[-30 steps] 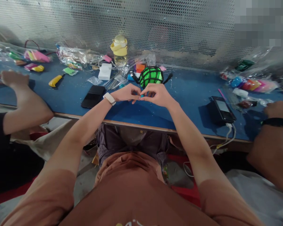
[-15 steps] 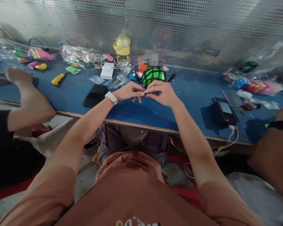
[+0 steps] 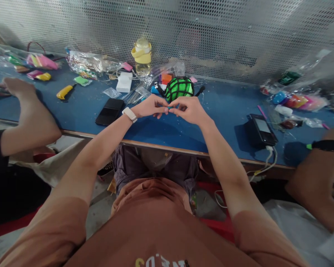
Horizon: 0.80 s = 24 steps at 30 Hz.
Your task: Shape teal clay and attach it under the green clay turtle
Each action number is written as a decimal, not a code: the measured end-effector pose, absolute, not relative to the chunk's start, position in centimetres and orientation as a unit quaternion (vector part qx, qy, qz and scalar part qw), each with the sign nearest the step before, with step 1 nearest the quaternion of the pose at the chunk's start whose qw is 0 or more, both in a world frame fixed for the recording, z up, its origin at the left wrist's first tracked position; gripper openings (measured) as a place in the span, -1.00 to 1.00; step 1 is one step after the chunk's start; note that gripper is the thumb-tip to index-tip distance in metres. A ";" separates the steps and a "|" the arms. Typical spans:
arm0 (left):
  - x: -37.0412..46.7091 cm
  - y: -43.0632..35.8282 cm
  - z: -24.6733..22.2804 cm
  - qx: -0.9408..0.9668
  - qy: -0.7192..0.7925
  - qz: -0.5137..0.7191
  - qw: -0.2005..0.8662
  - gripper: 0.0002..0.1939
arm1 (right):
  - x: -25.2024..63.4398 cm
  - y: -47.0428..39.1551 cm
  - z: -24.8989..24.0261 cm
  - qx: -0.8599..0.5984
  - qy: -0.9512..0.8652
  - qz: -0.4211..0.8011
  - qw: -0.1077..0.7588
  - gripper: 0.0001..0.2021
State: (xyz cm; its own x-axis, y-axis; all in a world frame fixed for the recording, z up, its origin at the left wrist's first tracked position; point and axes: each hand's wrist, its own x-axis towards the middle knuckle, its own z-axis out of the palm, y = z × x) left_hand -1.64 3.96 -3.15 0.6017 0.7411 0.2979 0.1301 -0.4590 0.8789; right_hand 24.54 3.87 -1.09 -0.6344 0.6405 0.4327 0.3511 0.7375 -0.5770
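Observation:
My left hand (image 3: pixel 153 106) and my right hand (image 3: pixel 187 108) meet fingertip to fingertip above the blue table (image 3: pixel 161 129). Between the pinched fingers of both hands shows a tiny blue piece (image 3: pixel 169 108), too small to make out in detail. Just behind my hands sits a green object wrapped in a black grid (image 3: pixel 179 89), with black ends sticking out at its sides. A black phone (image 3: pixel 109 111) lies left of my left wrist, which wears a white band.
A yellow-topped bottle (image 3: pixel 142 55), white box (image 3: pixel 124 82) and thin wires (image 3: pixel 132 97) are behind. A yellow cutter (image 3: pixel 64 92) lies left, a black device (image 3: pixel 261 130) right. Bagged coloured pieces (image 3: pixel 300 101) lie farther right. Other people's arms are at both sides.
The view has shifted slightly, moving the scene a little left. My fingers have closed in somewhat, and a bit of blue now shows between the fingertips.

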 end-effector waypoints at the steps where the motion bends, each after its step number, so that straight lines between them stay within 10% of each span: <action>1: -1.6 3.9 -3.0 0.781 0.275 0.345 0.443 -0.32 | 24.6 3.8 -1.0 -0.276 -0.878 0.217 0.325 -0.67; 24: -1.5 3.3 -2.8 0.771 0.235 0.263 0.530 -0.30 | 24.3 5.1 -2.3 -0.186 -0.914 0.169 0.319 -0.63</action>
